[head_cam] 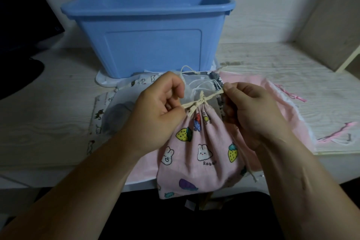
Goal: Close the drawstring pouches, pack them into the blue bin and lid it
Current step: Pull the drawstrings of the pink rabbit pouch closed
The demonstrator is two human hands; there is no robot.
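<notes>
The pouch (198, 152), pink with rabbits and strawberries printed on it, hangs over the near edge of the counter (48, 122), in the middle between the two hands. Its neck is gathered tight, and a cream cord (202, 101) is crossed in a knot just above the gathers.

The left hand (155, 115) sits to the left of the neck, back towards the camera. Its fingers (171, 111) are curled in, with thumb and forefinger pinched on the left end of the cord. The right hand (251, 111) sits to the right at about the same height, knuckles up, its fingertips pinching the right end. The cord runs taut between them. Both forearms reach in from the near corners and angle inward.

The bin (152, 45) stands open on the far side of the counter, with a flat white piece under it. Between it and the hands lie flat pouches: an animal-print one on the left, a grey one in the middle and pink cloth on the right.
</notes>
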